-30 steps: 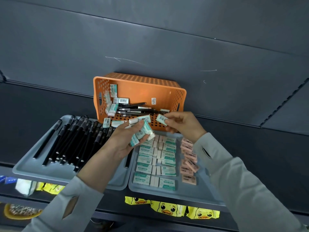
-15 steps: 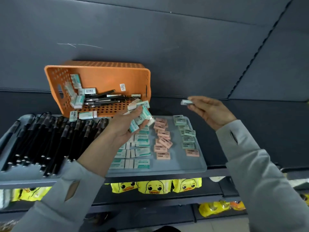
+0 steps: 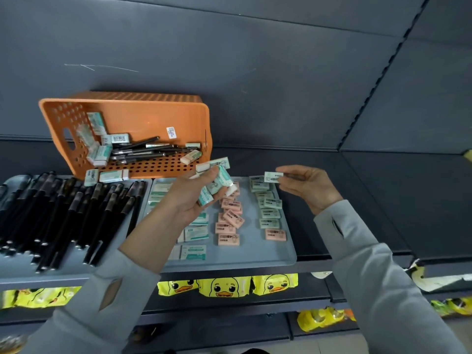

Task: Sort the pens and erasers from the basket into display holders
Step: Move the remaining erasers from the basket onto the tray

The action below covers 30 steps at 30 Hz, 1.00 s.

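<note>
The left hand (image 3: 189, 198) grips at least three green erasers (image 3: 221, 178) over the eraser tray (image 3: 255, 254). The right hand (image 3: 309, 187) pinches one lone eraser (image 3: 273, 177) above its right column; one orange basket (image 3: 143, 116) lies tipped behind.

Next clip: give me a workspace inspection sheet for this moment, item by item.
Surface: left tray and right tray, both grey, side by side on a dark shelf.
Job's things: orange basket tipped on its side behind the trays, pens and erasers left inside; black pens on the left tray; pink erasers and green erasers in rows on the right tray.
Clutter: yellow duck packets on the shelf below.
Grips: left hand holds a bunch of erasers; right hand pinches one pale green eraser near the right tray's far corner.
Cables: nothing seen.
Surroundings: dark panelled wall.
</note>
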Tool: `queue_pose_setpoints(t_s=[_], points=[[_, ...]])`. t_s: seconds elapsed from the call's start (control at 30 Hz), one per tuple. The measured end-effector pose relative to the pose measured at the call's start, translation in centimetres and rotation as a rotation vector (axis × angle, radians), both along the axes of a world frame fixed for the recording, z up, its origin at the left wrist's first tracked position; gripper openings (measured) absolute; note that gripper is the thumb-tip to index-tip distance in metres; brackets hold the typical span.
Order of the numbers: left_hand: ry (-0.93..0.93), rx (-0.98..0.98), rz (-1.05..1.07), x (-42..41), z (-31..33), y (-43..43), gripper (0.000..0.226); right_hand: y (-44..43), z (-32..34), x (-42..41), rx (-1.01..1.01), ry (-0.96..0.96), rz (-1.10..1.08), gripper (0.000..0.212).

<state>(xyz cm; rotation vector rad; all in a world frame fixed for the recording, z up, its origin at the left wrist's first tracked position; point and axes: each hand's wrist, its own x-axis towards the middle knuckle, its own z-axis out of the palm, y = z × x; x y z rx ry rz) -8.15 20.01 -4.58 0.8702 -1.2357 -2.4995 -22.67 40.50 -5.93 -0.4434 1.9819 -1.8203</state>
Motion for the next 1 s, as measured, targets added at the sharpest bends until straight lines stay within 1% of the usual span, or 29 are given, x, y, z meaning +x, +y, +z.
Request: queue_pose_setpoints(t_s=[0.07,0.17,0.27,0.43,0.53,0.63,0.73,0.77,0.83,0.9,0.93,1.0], points=[[-0.010,0.003,0.011,0.0,-0.1,0.1,0.007,0.0,-0.1,-0.3,0.052,0.016,-0.032,0.018],[-0.018,0.005,0.022,0.0,-0.1,0.1,0.007,-0.4,-0.3,-0.6,0.149,0.036,-0.026,0.015],[-0.037,0.016,0.017,0.2,-0.1,0.0,0.013,-0.9,-0.3,-0.8,0.167,0.030,-0.007,0.016],[-0.032,0.026,0.031,0.4,-0.2,-0.3,0.015,-1.4,-0.1,-0.9,0.244,0.082,0.035,0.013],[-0.037,0.021,0.029,0.4,-0.2,-0.3,0.011,-1.6,-0.2,-0.9,0.287,0.086,0.058,0.010],[-0.045,0.018,0.017,0.4,-0.3,-0.4,0.013,-1.7,-0.1,-0.8,0.323,0.122,0.075,0.011],[-0.046,0.011,0.007,0.4,-0.3,-0.5,0.016,-1.7,0.3,-1.0,0.309,0.217,0.067,0.018],[-0.044,0.007,0.003,0.4,-0.3,-0.6,0.016,-1.6,0.5,-1.1,0.326,0.277,0.062,0.019],[-0.039,0.002,-0.003,0.4,-0.4,-0.7,0.015,-1.5,1.1,-1.3,0.427,0.453,0.075,0.019],[-0.041,0.002,-0.009,0.5,-0.5,-0.8,0.017,-1.9,1.7,-1.1,0.540,0.606,0.160,0.022],[-0.042,0.004,-0.015,0.5,-0.5,-0.8,0.019,-2.3,1.8,-0.9,0.574,0.638,0.221,0.024],[-0.041,0.001,-0.027,0.5,-0.4,-0.8,0.019,-3.1,1.9,-0.5,0.611,0.639,0.337,0.030]])
